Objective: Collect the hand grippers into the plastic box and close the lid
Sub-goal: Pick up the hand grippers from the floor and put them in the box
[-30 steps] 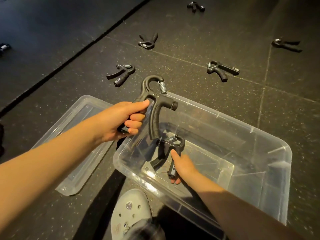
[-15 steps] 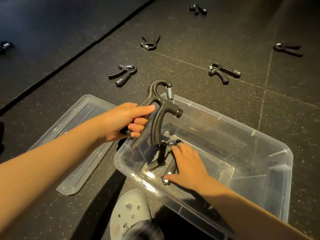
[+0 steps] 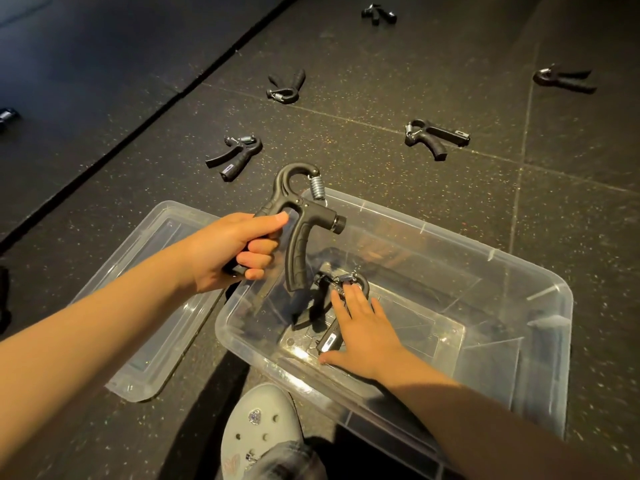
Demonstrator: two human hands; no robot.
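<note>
**Second hand gripper held over the open box**

One black hand gripper [image 3: 325, 306] is lying on the bottom of the clear plastic box [image 3: 491, 252], at the box's left end, with its spring toward the far wall and its two handles pointing back toward the person. The right grip [image 3: 363, 330], a bare hand, is reaching down into the box and resting flat on this gripper. Its fingers [image 3: 349, 299] are lying straight and spread apart over the looped head and curling round nothing.

A second hand gripper [image 3: 298, 230] is hanging in the air just above the box's left rim, with its curved top and metal spring uppermost. The left grip [image 3: 232, 251] is clamping one of its handles, thumb along the top and fingers wrapped underneath. The other handle is pointing down into the box, close above the gripper lying there. Whether the two are touching cannot be told.

The box is standing open on the dark speckled floor [image 3: 346, 161]. Its clear lid [image 3: 173, 223] is lying flat on the floor just to the left, partly under the left forearm.

Five more grippers are lying scattered on the floor beyond the box: one near left [image 3: 235, 155], one further back [image 3: 285, 86], one to the right [image 3: 436, 136], one far right [image 3: 562, 79] and one at the top edge [image 3: 379, 14]. A grey clog [image 3: 259, 431] is showing at the bottom, just beside the box's near wall.
</note>
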